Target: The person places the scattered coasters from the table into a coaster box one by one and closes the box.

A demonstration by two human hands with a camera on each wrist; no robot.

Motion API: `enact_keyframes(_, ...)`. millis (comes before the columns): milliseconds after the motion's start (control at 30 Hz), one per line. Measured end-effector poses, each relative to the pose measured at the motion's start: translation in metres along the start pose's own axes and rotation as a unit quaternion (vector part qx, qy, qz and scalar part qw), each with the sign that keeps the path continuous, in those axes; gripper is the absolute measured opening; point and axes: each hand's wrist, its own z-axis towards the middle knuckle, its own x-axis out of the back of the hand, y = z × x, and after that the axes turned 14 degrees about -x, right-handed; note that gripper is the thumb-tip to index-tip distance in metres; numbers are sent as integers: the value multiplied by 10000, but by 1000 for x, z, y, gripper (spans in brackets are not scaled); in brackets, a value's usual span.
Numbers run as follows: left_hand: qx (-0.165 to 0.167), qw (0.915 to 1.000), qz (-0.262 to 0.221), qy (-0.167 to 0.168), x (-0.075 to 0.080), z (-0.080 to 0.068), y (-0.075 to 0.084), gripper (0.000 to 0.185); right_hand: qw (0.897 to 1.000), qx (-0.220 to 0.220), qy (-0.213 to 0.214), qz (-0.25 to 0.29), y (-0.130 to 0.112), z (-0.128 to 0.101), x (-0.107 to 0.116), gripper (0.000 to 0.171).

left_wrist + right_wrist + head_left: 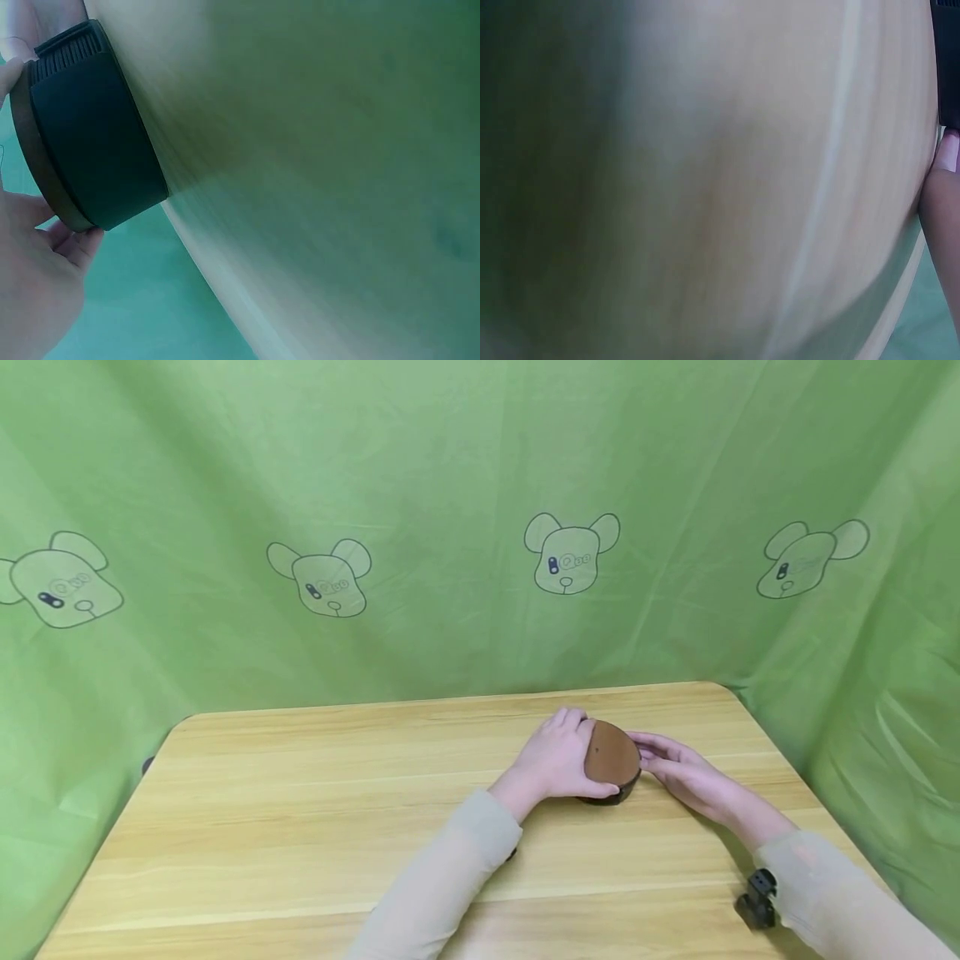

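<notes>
A rounded black case with a flat brown top stands on the table's right half. My left hand grips it from the left, thumb along the near edge and fingers over the far side. In the left wrist view the case shows a smooth black side wall, a brown rim and a ribbed strip at one end. My right hand reaches in from the right, its extended fingers against the case's right side. Only part of the right hand and a dark corner of the case show in the right wrist view.
The wooden table has a light grain and rounded far corners. Green cloth with printed bear heads hangs behind it and along both sides. A small black device sits by the right sleeve.
</notes>
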Motion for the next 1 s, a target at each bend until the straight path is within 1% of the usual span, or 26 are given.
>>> enact_keyframes(133,101,9999,20,8,0,0,2,99,10000,22,-4,6,0,0,0,41)
enact_keyframes(367,160,9995,266,33,-1,3,7,103,9998,9,-39,198,0,-2,0,40)
enact_keyframes(533,187,9995,239,47,-1,4,8,103,9997,1,-34,222,-1,-2,1,41)
enact_keyframes(767,41,10000,-34,-41,3,-3,4,113,9990,237,-264,277,1,-3,2,44)
enact_keyframes(1000,-167,9996,-157,-158,7,-16,-8,111,9998,74,-113,174,1,-4,2,43)
